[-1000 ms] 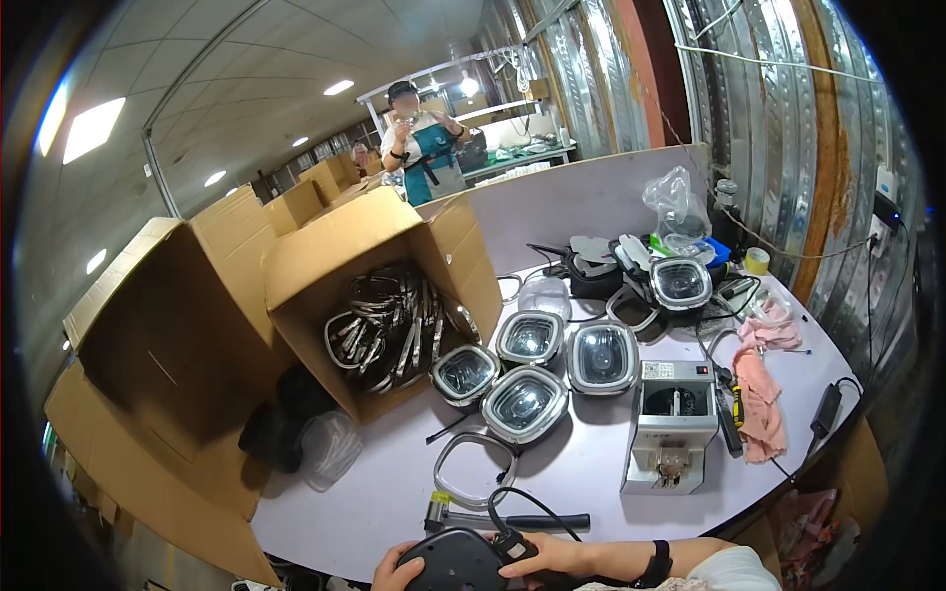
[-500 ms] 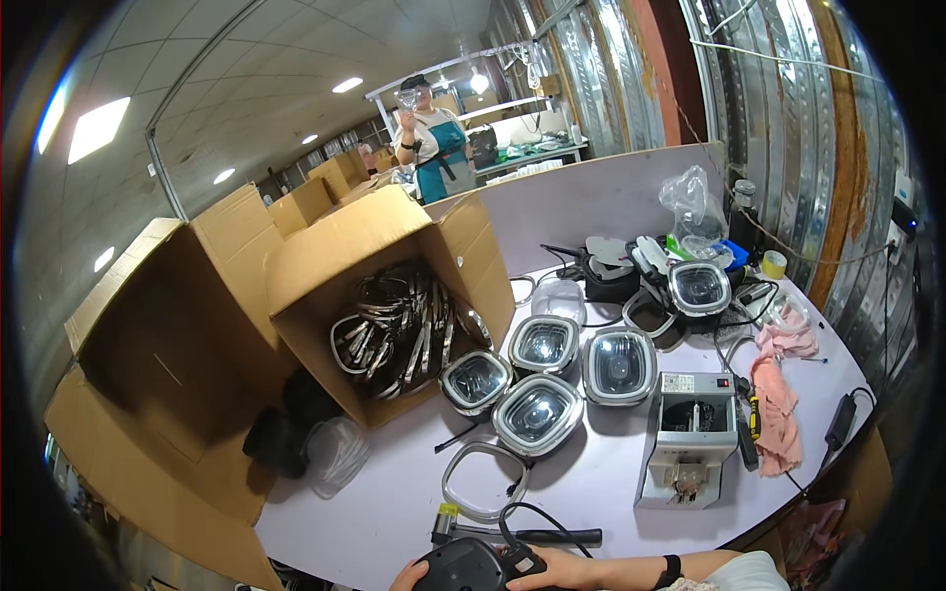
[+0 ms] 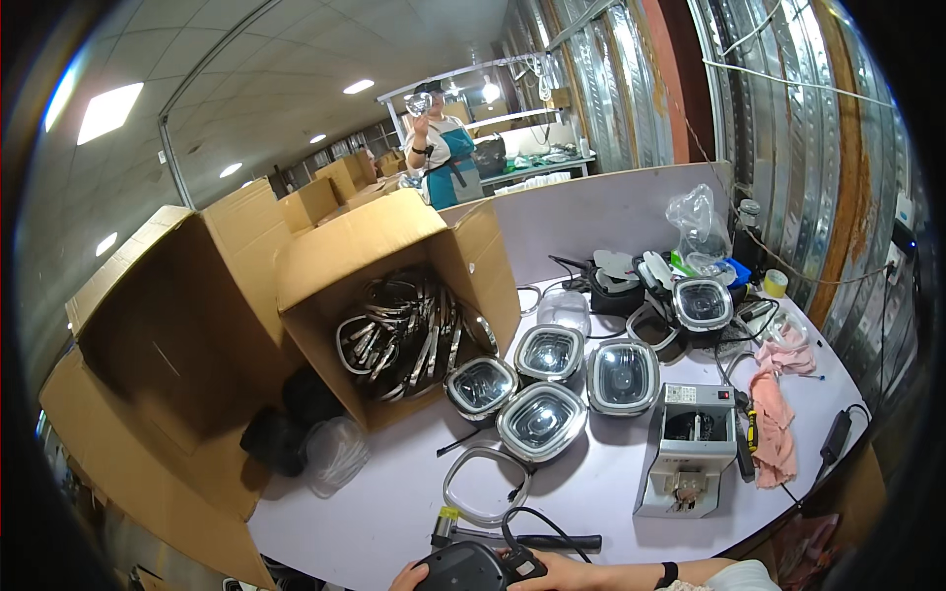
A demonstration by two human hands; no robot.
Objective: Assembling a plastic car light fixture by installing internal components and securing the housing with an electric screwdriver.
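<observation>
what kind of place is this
Most likely a small factory or assembly workshop: square lamp units lie in a batch on the workbench, an open cardboard box holds metal rings, and another person in an apron inspects a part in the background.

The lower edge cuts off both hands: only the left hand's fingers (image 3: 406,574) and part of the right hand (image 3: 572,573) show around a half-hidden black housing (image 3: 463,569). Their grip cannot be judged.

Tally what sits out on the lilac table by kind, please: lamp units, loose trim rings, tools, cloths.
Square lamp units: 5
Loose trim rings: 1
Hammers: 1
Grey box machines: 1
Pink cloths: 1
Total: 9
</observation>
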